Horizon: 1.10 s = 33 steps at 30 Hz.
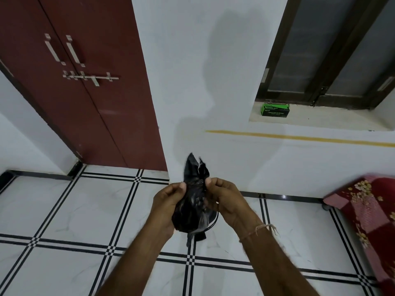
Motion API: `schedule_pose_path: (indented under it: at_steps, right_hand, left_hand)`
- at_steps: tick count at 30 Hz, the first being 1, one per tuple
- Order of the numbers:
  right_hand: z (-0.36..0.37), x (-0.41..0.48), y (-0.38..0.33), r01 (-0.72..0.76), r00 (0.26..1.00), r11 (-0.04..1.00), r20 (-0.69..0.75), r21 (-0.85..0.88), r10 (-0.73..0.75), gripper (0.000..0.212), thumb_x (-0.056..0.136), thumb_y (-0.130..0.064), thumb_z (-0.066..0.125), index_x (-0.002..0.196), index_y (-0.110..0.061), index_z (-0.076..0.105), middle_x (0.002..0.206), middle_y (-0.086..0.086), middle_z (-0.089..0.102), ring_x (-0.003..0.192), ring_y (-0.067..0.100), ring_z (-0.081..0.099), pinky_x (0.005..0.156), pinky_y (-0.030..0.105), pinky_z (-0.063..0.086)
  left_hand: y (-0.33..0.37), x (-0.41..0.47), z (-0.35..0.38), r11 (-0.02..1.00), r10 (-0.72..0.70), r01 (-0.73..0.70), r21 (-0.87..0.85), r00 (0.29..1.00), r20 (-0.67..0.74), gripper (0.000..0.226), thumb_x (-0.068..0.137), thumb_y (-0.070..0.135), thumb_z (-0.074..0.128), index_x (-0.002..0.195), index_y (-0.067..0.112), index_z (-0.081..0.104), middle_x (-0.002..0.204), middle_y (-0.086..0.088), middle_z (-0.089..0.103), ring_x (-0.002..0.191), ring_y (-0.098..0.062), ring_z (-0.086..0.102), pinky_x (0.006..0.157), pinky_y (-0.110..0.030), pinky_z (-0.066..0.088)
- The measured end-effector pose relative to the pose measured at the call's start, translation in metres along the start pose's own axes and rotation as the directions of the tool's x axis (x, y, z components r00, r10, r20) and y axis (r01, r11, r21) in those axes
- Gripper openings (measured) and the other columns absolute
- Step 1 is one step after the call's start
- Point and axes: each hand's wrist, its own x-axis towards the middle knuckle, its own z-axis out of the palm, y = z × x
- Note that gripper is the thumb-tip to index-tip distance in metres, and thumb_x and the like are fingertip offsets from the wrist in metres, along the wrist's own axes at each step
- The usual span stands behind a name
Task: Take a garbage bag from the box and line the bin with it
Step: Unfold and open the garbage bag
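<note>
A crumpled black garbage bag (pixel 193 201) hangs in front of me at mid-frame, its top edge sticking up above my fingers. My left hand (pixel 167 201) pinches its left side and my right hand (pixel 224 199) pinches its right side near the top. The green box of garbage bags (pixel 275 109) stands on the window ledge at the upper right, well away from both hands. Just below and behind the bag a small dark rounded shape (pixel 210 222) shows on the floor; the bag hides most of it, so I cannot tell if it is the bin.
A dark red double door (pixel 85 92) with metal handles and a bolt stands at the left. A white wall corner (pixel 192 82) faces me. White floor tiles with black lines (pixel 85 210) spread below. A red flowered cloth (pixel 367 210) covers furniture at the right edge.
</note>
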Motion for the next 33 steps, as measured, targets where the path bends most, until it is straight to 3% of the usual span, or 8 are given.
schedule_pose_path:
  at_steps: [6, 10, 15, 19, 23, 26, 29, 33]
  right_hand:
    - [-0.013, 0.007, 0.002, -0.130, 0.988, 0.951, -0.042, 0.280, 0.148, 0.026, 0.105, -0.027, 0.054, 0.094, -0.009, 0.067, 0.072, 0.005, 0.077, 0.058, 0.015, 0.073, 0.052, 0.026, 0.060]
    - [-0.015, 0.013, -0.006, -0.190, 0.956, 0.875, -0.117, 0.446, 0.268, 0.040, 0.112, -0.028, 0.038, 0.095, -0.003, 0.065, 0.064, 0.012, 0.076, 0.066, 0.027, 0.073, 0.042, 0.039, 0.060]
    - [-0.017, 0.026, -0.007, -0.088, 0.936, 0.794, -0.222, 0.602, 0.272, 0.033, 0.111, -0.024, 0.043, 0.087, -0.012, 0.062, 0.073, 0.012, 0.068, 0.071, 0.024, 0.060, 0.048, 0.034, 0.059]
    - [-0.023, 0.013, -0.008, -0.001, 0.997, 0.936, -0.073, 0.351, 0.028, 0.026, 0.103, -0.036, 0.057, 0.108, -0.011, 0.062, 0.094, 0.010, 0.066, 0.081, 0.021, 0.066, 0.074, 0.039, 0.057]
    - [-0.037, 0.015, 0.010, 0.105, 0.993, 0.984, -0.046, -0.148, -0.112, 0.038, 0.100, -0.030, 0.066, 0.135, -0.020, 0.053, 0.105, 0.004, 0.067, 0.095, 0.017, 0.067, 0.076, 0.025, 0.054]
    - [-0.030, 0.017, 0.024, 0.265, 0.901, 0.821, -0.174, -0.506, -0.398, 0.060, 0.093, -0.064, 0.056, 0.137, -0.022, 0.055, 0.120, -0.007, 0.062, 0.123, 0.020, 0.057, 0.099, 0.033, 0.049]
    - [-0.011, 0.015, 0.028, 0.429, 0.857, 0.616, 0.083, -0.661, -0.508, 0.083, 0.078, -0.082, 0.054, 0.147, -0.038, 0.041, 0.147, -0.015, 0.047, 0.137, 0.009, 0.043, 0.111, 0.034, 0.036]
    - [-0.008, 0.030, 0.022, 0.386, 0.911, 0.609, 0.183, -0.693, -0.369, 0.046, 0.081, -0.064, 0.070, 0.102, -0.023, 0.069, 0.093, -0.008, 0.073, 0.088, 0.010, 0.068, 0.085, 0.036, 0.051]
  left_hand:
    - [-0.001, 0.015, -0.018, 0.926, -0.112, 0.060, -0.372, 0.987, -0.119, 0.037, 0.102, 0.031, 0.055, 0.127, 0.006, 0.065, 0.114, -0.013, 0.076, 0.104, -0.026, 0.073, 0.075, -0.037, 0.065]
    - [0.003, 0.019, -0.024, 0.861, -0.174, 0.072, -0.503, 0.972, -0.159, 0.044, 0.108, 0.031, 0.041, 0.095, 0.009, 0.077, 0.084, -0.009, 0.081, 0.072, -0.019, 0.079, 0.059, -0.033, 0.064]
    - [0.003, 0.016, -0.025, 0.913, -0.183, 0.121, -0.390, 0.975, -0.125, 0.047, 0.108, 0.044, 0.037, 0.097, 0.011, 0.069, 0.090, -0.013, 0.077, 0.094, -0.027, 0.067, 0.096, -0.047, 0.049]
    - [-0.003, 0.018, -0.039, 0.969, -0.143, 0.141, -0.203, 0.990, 0.003, 0.057, 0.092, 0.056, 0.053, 0.123, 0.011, 0.071, 0.120, -0.012, 0.076, 0.114, -0.026, 0.071, 0.096, -0.043, 0.053]
    - [0.004, 0.016, -0.034, 0.983, -0.137, 0.129, -0.134, 0.989, -0.059, 0.042, 0.095, 0.046, 0.060, 0.113, 0.011, 0.074, 0.109, -0.011, 0.080, 0.095, -0.020, 0.077, 0.077, -0.035, 0.059]
    - [0.009, 0.014, -0.024, 0.981, -0.155, 0.149, -0.127, 0.987, -0.036, 0.053, 0.091, 0.045, 0.066, 0.125, 0.005, 0.070, 0.121, -0.016, 0.075, 0.113, -0.028, 0.071, 0.092, -0.041, 0.057]
    - [0.010, 0.013, -0.014, 0.985, -0.154, 0.157, -0.069, 0.987, 0.053, 0.056, 0.091, 0.043, 0.070, 0.130, 0.003, 0.068, 0.129, -0.022, 0.070, 0.122, -0.035, 0.067, 0.108, -0.048, 0.050]
    - [0.019, 0.011, -0.008, 0.978, -0.208, 0.205, 0.034, 0.960, 0.188, 0.049, 0.098, 0.039, 0.062, 0.129, 0.001, 0.069, 0.126, -0.022, 0.072, 0.119, -0.035, 0.069, 0.100, -0.042, 0.057]
